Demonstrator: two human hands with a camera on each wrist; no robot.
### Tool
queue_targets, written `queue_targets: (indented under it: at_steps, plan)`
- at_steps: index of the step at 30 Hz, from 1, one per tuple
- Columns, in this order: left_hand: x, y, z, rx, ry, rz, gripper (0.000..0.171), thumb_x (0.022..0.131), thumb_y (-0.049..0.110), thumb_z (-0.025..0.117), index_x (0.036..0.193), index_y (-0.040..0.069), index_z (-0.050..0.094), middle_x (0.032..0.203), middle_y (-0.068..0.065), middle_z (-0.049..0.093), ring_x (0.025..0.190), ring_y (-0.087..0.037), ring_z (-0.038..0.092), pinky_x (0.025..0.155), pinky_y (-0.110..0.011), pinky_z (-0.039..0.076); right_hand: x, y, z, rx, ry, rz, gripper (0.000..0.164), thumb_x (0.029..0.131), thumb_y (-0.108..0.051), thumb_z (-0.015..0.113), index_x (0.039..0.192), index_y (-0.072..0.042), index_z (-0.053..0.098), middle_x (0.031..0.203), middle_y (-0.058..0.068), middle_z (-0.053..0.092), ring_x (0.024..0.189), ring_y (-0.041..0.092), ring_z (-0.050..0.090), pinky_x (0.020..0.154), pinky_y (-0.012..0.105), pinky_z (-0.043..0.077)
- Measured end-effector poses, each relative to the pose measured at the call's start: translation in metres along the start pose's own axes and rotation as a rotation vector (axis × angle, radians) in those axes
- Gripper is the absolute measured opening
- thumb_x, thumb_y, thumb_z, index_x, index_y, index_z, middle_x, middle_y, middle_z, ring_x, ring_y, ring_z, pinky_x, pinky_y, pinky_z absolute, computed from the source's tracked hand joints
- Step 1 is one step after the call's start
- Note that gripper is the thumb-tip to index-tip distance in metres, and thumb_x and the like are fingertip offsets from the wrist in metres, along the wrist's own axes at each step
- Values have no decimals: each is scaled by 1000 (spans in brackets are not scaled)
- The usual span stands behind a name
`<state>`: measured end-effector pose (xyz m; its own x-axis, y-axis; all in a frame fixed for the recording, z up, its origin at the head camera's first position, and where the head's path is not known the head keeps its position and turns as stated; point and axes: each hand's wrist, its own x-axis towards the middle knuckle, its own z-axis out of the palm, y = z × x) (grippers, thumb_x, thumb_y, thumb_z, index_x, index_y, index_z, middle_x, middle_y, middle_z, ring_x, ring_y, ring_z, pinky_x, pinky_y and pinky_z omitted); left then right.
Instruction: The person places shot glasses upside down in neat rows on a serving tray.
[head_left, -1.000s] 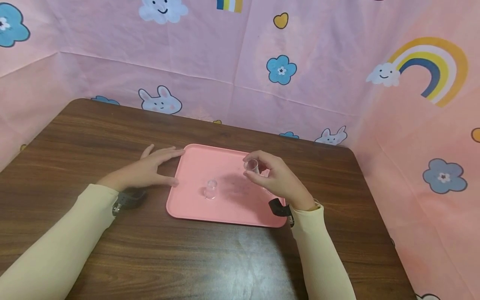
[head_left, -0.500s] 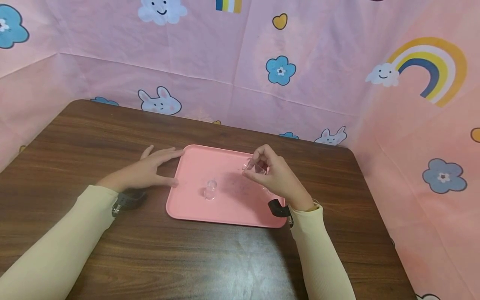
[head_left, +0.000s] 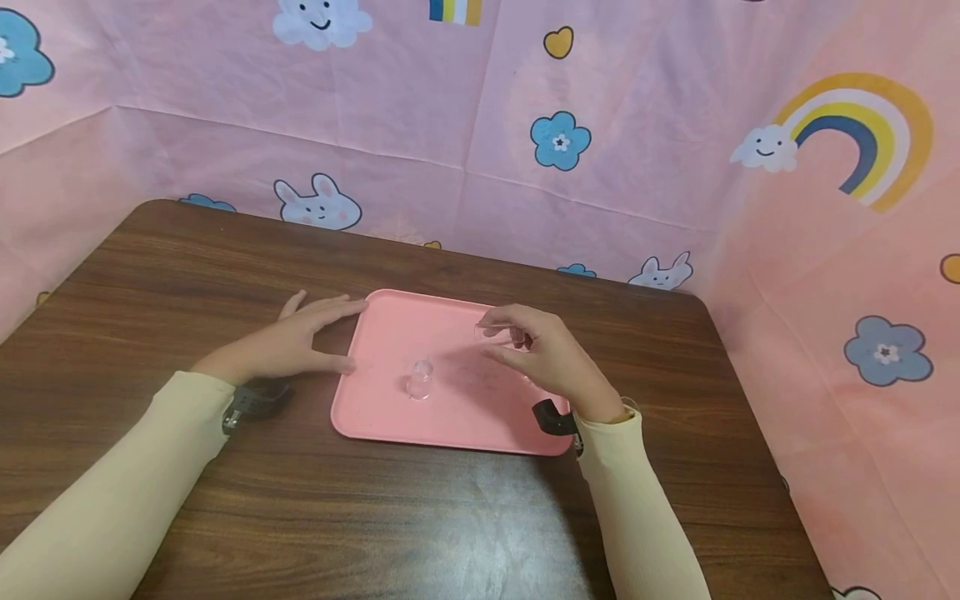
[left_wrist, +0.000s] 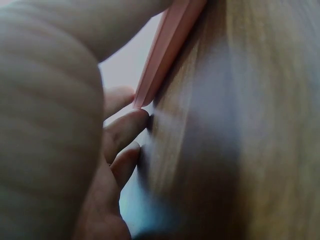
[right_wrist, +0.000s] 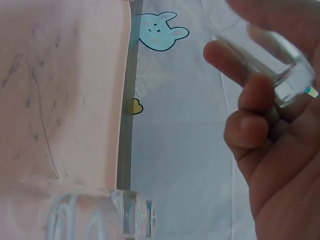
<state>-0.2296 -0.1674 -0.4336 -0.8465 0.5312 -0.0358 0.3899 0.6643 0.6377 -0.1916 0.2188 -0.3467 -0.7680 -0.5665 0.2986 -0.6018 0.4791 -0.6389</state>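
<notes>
My right hand [head_left: 551, 350] holds a small clear cup [right_wrist: 295, 82] over the right part of the pink tray [head_left: 382, 417]. In the right wrist view, fingers curl round the cup, its thick base towards the palm. In the head view, the cup lies tilted and the fingers partly hide it. My left hand [head_left: 288, 337], its fingers spread and nearly straight, touches the tray's left rim; the left wrist view shows fingertips [left_wrist: 137, 120] at the tray corner. A clear piece [head_left: 420, 382] with a narrower round top stands left of the tray's middle.
Another clear piece [right_wrist: 90, 217] lies close under the right hand, mostly hidden in the head view. Dark marks [right_wrist: 37, 90] show on the tray's surface. The brown wooden table [head_left: 360, 517] extends around it. A patterned pink cloth [head_left: 420, 117] hangs behind and at both sides.
My right hand has turned the small cup from mouth up to tilted, and its fingers have shifted round it. The left hand, the tray and the standing clear piece have stayed in place.
</notes>
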Motion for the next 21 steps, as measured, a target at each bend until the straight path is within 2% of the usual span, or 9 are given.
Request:
queue_targets:
  at_steps: [8, 14, 18, 21]
  plan:
    - [-1, 1, 0, -5, 1, 0, 98, 83, 58, 80, 161, 18, 37, 166, -13, 36, 156, -40, 20, 122, -63, -17, -1, 3, 1, -14, -5, -54, 30, 95, -1, 69, 125, -7, 71, 112, 7, 70, 82, 15, 54, 70, 33, 51]
    - [-1, 0, 0, -4, 1, 2, 98, 83, 57, 80, 161, 17, 37, 166, -15, 35, 156, -40, 20, 122, -63, -17, 1, 2, 3, -28, 14, -93, 37, 97, 2, 63, 132, -6, 69, 118, 9, 63, 84, 16, 53, 72, 29, 51]
    - [-1, 0, -1, -5, 2, 4, 98, 84, 57, 80, 161, 17, 37, 166, -15, 35, 156, -40, 20, 122, -63, -16, 2, 1, 5, -30, 11, -68, 33, 94, 3, 69, 127, -1, 65, 103, 7, 59, 85, 17, 54, 75, 36, 54]
    - [-1, 0, -1, -4, 4, 8, 97, 84, 56, 80, 161, 17, 37, 166, -14, 34, 157, -39, 20, 123, -62, -16, 3, -1, 6, -21, -5, -8, 29, 93, -1, 73, 120, -4, 62, 96, 4, 58, 87, 16, 57, 78, 41, 57]
